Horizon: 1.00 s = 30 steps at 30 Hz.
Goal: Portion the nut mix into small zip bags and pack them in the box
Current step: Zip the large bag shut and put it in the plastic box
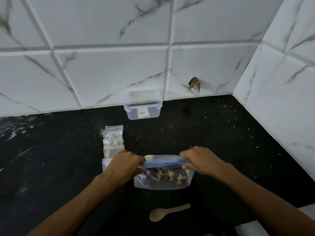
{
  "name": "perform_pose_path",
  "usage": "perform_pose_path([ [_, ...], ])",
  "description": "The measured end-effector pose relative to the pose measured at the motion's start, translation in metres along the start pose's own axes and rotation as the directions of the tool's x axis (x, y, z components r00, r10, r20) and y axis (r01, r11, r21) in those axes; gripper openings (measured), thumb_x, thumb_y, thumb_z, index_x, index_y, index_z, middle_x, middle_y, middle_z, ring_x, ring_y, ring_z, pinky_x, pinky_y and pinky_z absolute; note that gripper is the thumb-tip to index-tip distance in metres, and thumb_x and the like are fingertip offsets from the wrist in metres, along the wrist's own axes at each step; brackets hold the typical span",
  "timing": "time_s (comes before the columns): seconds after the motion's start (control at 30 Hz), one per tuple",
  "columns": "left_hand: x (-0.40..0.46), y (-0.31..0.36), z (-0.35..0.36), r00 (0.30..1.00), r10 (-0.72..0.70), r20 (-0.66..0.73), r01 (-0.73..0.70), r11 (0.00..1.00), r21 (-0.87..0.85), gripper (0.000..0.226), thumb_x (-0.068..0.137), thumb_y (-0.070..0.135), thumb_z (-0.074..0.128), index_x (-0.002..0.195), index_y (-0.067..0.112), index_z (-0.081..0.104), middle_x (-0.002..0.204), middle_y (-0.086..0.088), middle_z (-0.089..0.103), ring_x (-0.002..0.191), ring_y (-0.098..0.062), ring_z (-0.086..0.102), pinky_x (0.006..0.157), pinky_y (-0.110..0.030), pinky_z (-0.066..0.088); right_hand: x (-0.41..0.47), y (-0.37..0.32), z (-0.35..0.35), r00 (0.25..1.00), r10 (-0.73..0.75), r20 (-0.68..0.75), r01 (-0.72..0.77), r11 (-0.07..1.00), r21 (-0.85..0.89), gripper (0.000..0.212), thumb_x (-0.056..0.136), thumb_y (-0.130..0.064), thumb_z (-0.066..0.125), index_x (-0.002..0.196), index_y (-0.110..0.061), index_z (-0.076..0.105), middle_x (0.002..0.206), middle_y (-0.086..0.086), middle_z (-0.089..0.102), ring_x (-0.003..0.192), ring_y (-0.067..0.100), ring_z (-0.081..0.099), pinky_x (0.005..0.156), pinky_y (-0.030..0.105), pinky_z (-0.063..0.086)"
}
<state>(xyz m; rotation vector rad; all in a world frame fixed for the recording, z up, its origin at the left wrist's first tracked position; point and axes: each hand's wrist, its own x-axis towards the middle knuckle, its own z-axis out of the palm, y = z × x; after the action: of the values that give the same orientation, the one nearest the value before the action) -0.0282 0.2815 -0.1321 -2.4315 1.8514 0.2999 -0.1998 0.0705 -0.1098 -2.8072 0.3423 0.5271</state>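
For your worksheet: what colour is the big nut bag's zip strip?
Blue, on the zip strip, seen in the head view.

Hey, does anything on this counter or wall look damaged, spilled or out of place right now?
Yes: the wall tile behind the counter has a broken hole, jagged and brownish, right of the clear box. Pale specks litter the counter's right side. No nuts look spilled.

Bare counter (213, 133) lies right of the box (142, 106); small bags (113, 142) crowd left.

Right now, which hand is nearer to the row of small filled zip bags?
Left. The left hand grips the big nut mix bag right beside the small zip bags. The right hand grips the bag's far end.
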Motion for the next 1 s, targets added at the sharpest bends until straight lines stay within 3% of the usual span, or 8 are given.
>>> perform_pose_path([
  [0.3,0.005,-0.004,0.007,0.998,0.003,-0.055,-0.008,0.996,-0.089,0.02,0.096,0.042,0.056,0.111,0.031,0.064,0.102,0.009,0.071,0.094,-0.005,0.064,0.105,-0.029,0.038,-0.001,-0.003,-0.001,1.0,0.012,0.009,-0.012,1.0,-0.011,0.02,0.093,-0.032,0.056,0.111,-0.024,0.058,0.102,-0.002,0.063,0.092,0.012,0.06,0.083,0.03,0.049],
  [0.43,0.006,-0.007,0.004,0.992,-0.009,-0.124,-0.014,0.983,-0.182,0.014,0.092,0.038,0.064,0.1,0.028,0.069,0.092,0.008,0.072,0.085,-0.003,0.066,0.089,-0.025,0.049,-0.003,-0.002,-0.007,0.999,0.006,-0.036,-0.007,1.0,-0.022,0.02,0.092,-0.033,0.057,0.11,-0.023,0.06,0.101,-0.003,0.064,0.091,0.01,0.061,0.083,0.028,0.049],
  [0.57,0.022,-0.002,-0.015,0.979,-0.029,-0.201,-0.017,0.975,-0.22,0.011,0.091,0.032,0.066,0.099,0.025,0.069,0.088,0.005,0.072,0.08,-0.007,0.067,0.073,-0.016,0.041,-0.011,0.012,-0.023,0.988,0.057,-0.142,-0.057,0.998,-0.001,0.018,0.091,-0.036,0.055,0.105,-0.028,0.062,0.094,-0.005,0.066,0.086,0.01,0.063,0.081,0.033,0.053],
  [0.73,0.068,0.01,-0.038,0.971,0.017,-0.238,-0.062,0.981,-0.185,0.016,0.091,0.03,0.065,0.103,0.02,0.066,0.095,0.0,0.072,0.088,-0.018,0.068,0.085,-0.034,0.05,-0.025,0.043,-0.04,0.959,0.169,-0.227,-0.165,0.986,0.033,0.014,0.092,-0.033,0.057,0.104,-0.033,0.062,0.092,-0.009,0.066,0.084,0.009,0.064,0.074,0.026,0.05],
  [0.93,0.115,0.028,-0.051,0.962,0.092,-0.256,-0.139,0.975,-0.172,0.017,0.091,0.032,0.065,0.1,0.017,0.065,0.093,-0.001,0.071,0.085,-0.016,0.067,0.085,-0.031,0.048,-0.033,0.081,-0.045,0.914,0.291,-0.283,-0.282,0.957,0.075,0.011,0.09,-0.029,0.06,0.098,-0.035,0.064,0.083,-0.009,0.066,0.076,0.009,0.064,0.075,0.033,0.055],
  [1.0,0.124,0.033,-0.051,0.97,0.102,-0.221,-0.143,0.974,-0.178,0.017,0.092,0.033,0.064,0.102,0.018,0.064,0.094,-0.001,0.07,0.087,-0.015,0.065,0.088,-0.032,0.045,-0.032,0.089,-0.042,0.917,0.31,-0.252,-0.302,0.951,0.072,0.012,0.09,-0.027,0.06,0.099,-0.032,0.064,0.082,-0.009,0.065,0.075,0.008,0.063,0.074,0.028,0.053],
])
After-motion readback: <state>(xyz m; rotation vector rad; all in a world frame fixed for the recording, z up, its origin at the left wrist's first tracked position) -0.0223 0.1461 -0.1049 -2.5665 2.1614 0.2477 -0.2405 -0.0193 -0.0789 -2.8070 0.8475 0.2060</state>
